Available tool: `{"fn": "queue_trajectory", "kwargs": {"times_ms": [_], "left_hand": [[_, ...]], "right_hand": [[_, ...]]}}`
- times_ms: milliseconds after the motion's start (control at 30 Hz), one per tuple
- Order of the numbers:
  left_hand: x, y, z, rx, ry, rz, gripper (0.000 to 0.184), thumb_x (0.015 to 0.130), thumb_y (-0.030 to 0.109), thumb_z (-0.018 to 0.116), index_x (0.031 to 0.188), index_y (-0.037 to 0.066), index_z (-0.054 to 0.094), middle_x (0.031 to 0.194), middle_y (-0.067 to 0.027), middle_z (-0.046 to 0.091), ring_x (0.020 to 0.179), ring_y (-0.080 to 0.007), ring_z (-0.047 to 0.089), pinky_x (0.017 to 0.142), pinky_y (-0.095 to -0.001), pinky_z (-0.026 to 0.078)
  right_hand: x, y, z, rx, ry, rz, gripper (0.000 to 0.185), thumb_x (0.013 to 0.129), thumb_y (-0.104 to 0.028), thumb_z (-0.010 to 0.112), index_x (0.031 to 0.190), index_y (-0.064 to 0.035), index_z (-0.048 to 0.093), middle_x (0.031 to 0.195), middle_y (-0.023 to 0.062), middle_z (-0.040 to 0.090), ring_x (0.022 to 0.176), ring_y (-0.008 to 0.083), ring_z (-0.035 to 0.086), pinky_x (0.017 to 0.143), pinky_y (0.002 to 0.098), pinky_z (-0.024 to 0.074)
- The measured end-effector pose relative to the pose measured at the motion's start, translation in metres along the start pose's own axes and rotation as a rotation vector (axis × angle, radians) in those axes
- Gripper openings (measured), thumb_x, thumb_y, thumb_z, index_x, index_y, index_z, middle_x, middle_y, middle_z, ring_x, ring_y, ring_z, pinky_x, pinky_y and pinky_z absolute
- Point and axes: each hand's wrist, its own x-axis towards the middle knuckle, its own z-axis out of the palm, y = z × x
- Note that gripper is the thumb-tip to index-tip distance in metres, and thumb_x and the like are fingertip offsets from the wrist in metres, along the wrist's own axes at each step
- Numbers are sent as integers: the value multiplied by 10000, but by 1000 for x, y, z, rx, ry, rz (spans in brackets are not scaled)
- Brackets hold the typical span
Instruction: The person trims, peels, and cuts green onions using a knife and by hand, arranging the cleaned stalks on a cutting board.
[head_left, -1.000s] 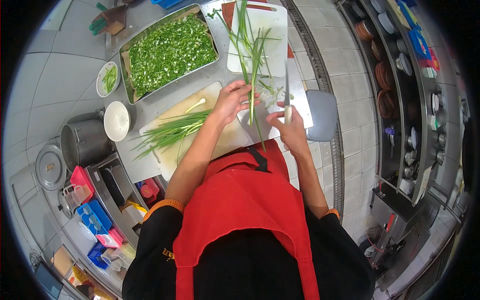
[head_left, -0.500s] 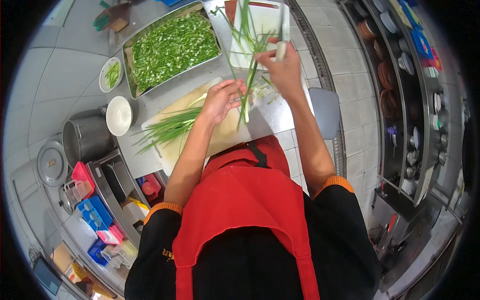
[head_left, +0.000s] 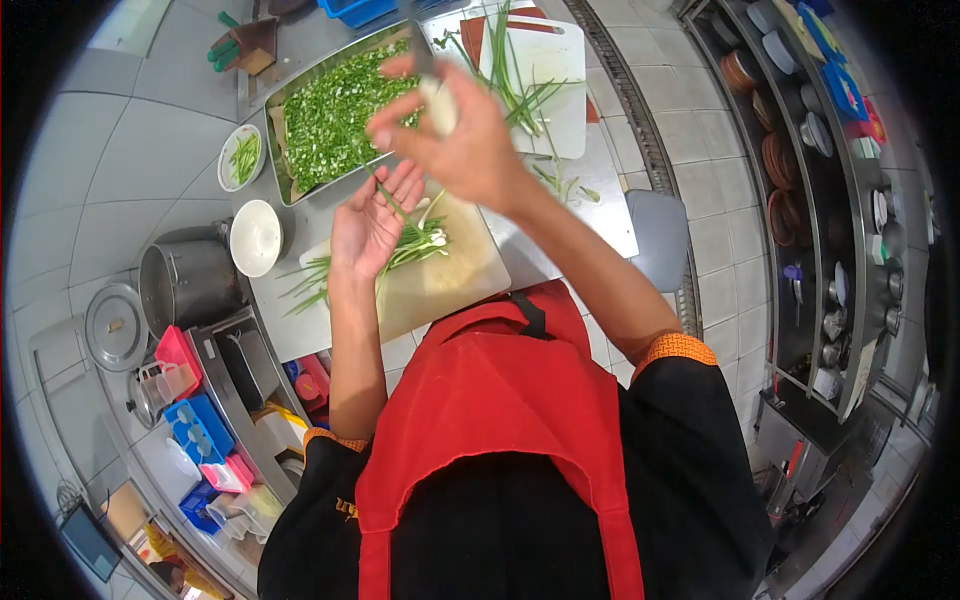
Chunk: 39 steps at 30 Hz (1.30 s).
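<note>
While the right hand (head_left: pixel 465 135) clamps the knife (head_left: pixel 438 106), the left hand (head_left: pixel 368 225) lies palm up, fingers slightly parted, a green stalk (head_left: pixel 391 197) crossing them. Beside the left hand, scallions (head_left: pixel 428 238) lie on the board (head_left: pixel 465 268) at the bench's (head_left: pixel 612 222) near edge; shirt lettering (head_left: pixel 347 508) is illegible.

White bowl (head_left: pixel 256 238) near left edge of worktop (head_left: pixel 600 218). Pot (head_left: pixel 190 285) just outside that edge, lid (head_left: pixel 115 327) beside pot. Blue bin (head_left: pixel 355 8) near far edge. Grey stool (head_left: pixel 660 240) by right edge, between worktop and rack (head_left: pixel 862 330).
</note>
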Motion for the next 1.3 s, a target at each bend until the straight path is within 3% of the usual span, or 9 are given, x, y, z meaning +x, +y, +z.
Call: {"fn": "queue_trajectory", "kwargs": {"times_ms": [100, 300, 333, 467, 533, 667, 767, 967, 1300], "left_hand": [[8, 9, -28, -238, -227, -51, 228, 1018, 128, 286, 1108, -17, 437, 1300, -239, 497, 1162, -365, 538, 978, -473, 488], [9, 1, -40, -488, -26, -35, 277, 1028, 153, 235, 1120, 5, 450, 1242, -208, 535, 1018, -298, 593, 869, -403, 524], [7, -2, -36, -450, 59, 10, 300, 1034, 175, 228, 1105, 10, 468, 1132, -161, 581, 847, -240, 573, 762, -357, 510], [5, -11, -29, -327, 85, 123, 319, 1043, 211, 227, 1045, 26, 487, 860, -63, 553, 665, -175, 442, 634, -302, 426], [7, -13, -35, -460, 74, 233, 335, 1048, 261, 235, 979, 56, 491, 689, -3, 395, 601, -140, 314, 585, -286, 340], [3, -1, -61, -274, 288, 397, 328, 1044, 309, 256, 939, 84, 471, 647, 8, 307, 587, -136, 281, 587, -291, 333], [-6, -1, -83, -201, 426, 546, 285, 1040, 295, 237, 957, 86, 412, 665, 1, 339, 586, -156, 309, 648, -319, 386], [-21, -28, -71, -235, 612, 505, 82, 994, 235, 336, 1015, 170, 382, 895, -36, 480, 818, -219, 488, 862, -423, 413], [-3, -52, -86, -165, 628, 517, 131, 967, 62, 295, 1085, 113, 322, 1072, -140, 471, 1084, -324, 485, 1114, -572, 221]], "right_hand": [[-27, 52, 8, 386, -204, 228, 521, 789, 15, 686, 1262, -43, 475, 873, 65, 688, 725, 83, 601, 664, 243, 496], [-60, 76, -4, 308, -268, 381, 578, 796, 55, 674, 1313, -57, 442, 887, 78, 689, 721, 85, 598, 640, 232, 482], [-63, 79, -6, 282, -283, 402, 579, 799, 53, 671, 1320, -58, 442, 902, 80, 692, 764, 78, 600, 659, 229, 480], [-69, 82, -2, 238, -268, 413, 567, 820, 43, 660, 1331, -50, 433, 911, 90, 688, 754, 73, 596, 655, 211, 470], [-71, 83, 4, 227, -123, 349, 529, 817, 56, 645, 1300, -46, 453, 915, 77, 686, 768, 77, 595, 677, 209, 469], [-68, 115, -27, -107, 206, 348, 417, 807, 5, 652, 1194, -36, 501, 896, 76, 688, 786, 120, 614, 716, 242, 476], [-69, 120, -50, -505, 161, 300, 396, 803, -54, 672, 1166, -32, 516, 856, 105, 688, 777, 169, 634, 727, 280, 482], [-64, 173, -26, -719, 192, 552, 529, 750, -188, 740, 1160, 8, 470, 803, 209, 661, 780, 332, 653, 746, 410, 494], [-51, 163, -38, -605, 475, 524, 623, 704, -101, 707, 1198, 23, 348, 849, 224, 648, 793, 372, 654, 764, 432, 497]]}}
